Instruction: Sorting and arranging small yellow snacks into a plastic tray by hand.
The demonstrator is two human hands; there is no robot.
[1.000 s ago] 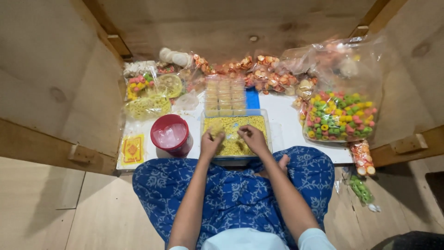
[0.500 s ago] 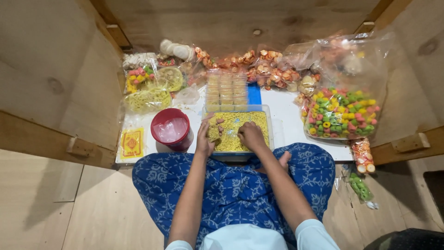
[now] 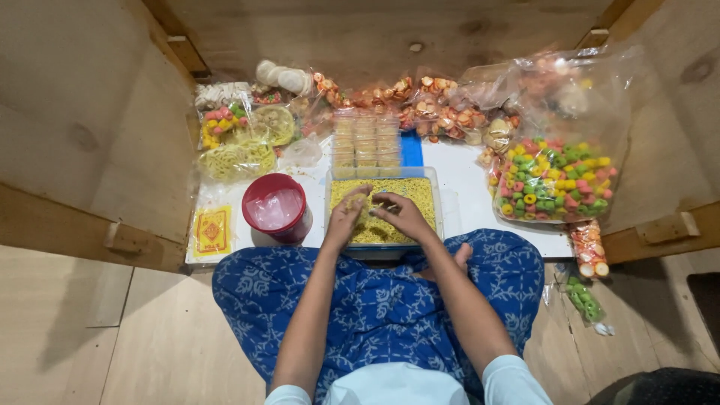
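Both hands, left hand point(image 3: 346, 217), right hand point(image 3: 401, 216), pinching yellow snack bits point(image 3: 409, 196), clear tub point(image 3: 438, 214), red jar point(image 3: 276, 207) beside

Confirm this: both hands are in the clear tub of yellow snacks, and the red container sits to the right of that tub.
Not quite. The head view shows the red container to the left of the tub, not the right. Both the left hand and the right hand are indeed in the yellow snacks.

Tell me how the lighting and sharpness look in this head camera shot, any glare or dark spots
Head view: light falls evenly on the white mat; soft glare on the big clear bag of coloured snacks; the left hand and right hand in the tray look sharp; bottom right corner falls into dark shadow.
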